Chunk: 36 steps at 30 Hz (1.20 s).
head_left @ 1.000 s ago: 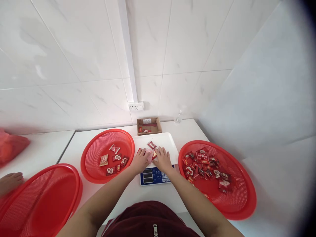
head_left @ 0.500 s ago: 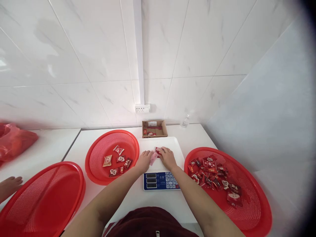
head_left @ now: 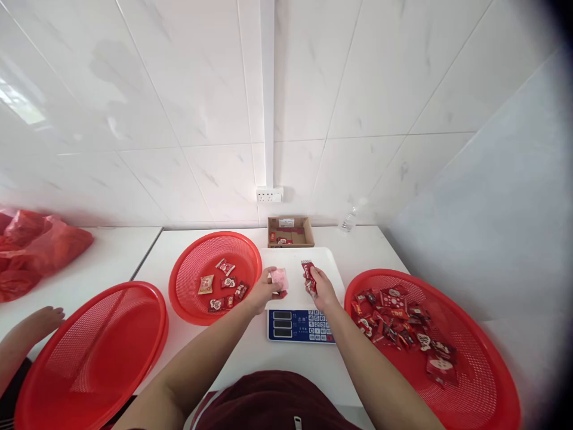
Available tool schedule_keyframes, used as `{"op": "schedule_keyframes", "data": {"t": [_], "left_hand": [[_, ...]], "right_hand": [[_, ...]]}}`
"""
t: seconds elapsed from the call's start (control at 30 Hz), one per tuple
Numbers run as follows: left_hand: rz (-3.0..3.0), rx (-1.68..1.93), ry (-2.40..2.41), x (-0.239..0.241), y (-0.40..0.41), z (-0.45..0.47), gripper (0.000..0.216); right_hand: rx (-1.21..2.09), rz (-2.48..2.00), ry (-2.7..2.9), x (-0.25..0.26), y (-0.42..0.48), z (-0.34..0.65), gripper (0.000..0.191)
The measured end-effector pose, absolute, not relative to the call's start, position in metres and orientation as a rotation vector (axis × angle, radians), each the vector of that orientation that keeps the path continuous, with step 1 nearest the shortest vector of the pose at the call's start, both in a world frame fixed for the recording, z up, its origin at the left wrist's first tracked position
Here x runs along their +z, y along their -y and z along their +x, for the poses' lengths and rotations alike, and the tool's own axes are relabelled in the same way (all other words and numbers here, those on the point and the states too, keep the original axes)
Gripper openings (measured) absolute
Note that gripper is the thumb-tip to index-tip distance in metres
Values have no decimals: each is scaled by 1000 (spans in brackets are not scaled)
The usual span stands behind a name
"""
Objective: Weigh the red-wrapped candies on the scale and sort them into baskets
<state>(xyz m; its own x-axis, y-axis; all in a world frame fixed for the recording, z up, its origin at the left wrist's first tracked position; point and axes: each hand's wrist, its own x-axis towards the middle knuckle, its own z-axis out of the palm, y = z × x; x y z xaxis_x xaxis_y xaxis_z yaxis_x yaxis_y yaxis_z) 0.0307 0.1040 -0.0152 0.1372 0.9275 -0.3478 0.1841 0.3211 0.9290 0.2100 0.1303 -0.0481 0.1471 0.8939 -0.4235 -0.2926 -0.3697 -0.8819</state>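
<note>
Clearly, L grip (head_left: 263, 292) is snug on a pink pack (head_left: 280, 278), R grip (head_left: 324, 289) on a red pack (head_left: 307, 269); both prob. light, slick, best pinched by edges.

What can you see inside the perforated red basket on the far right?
The basket holds a loose heap of small, mostly red wrapped candies. Whatever lies beneath the top ones, including the basket floor there, is covered.
</note>
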Motion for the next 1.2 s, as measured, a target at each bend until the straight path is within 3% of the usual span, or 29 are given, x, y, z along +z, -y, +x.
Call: {"op": "schedule_keyframes", "data": {"t": [0.1, 0.27, 0.63, 0.87, 1.2], "left_hand": [[692, 816, -1104, -7, -86, 37, 59], [473, 716, -994, -2, -67, 50, 50], [487, 718, -895, 7, -73, 61, 67], [510, 824, -860, 19, -76, 62, 66], [674, 707, -923, 13, -77, 60, 72]], "right_hand": [[1659, -1178, 473, -39, -109, 188, 41], [1511, -1288, 776, -35, -74, 157, 48], [1443, -1420, 1032, -18, -82, 172, 47], [1284, -1521, 1235, -19, -89, 175, 47], [1397, -1330, 935, -24, -87, 178, 43]]}}
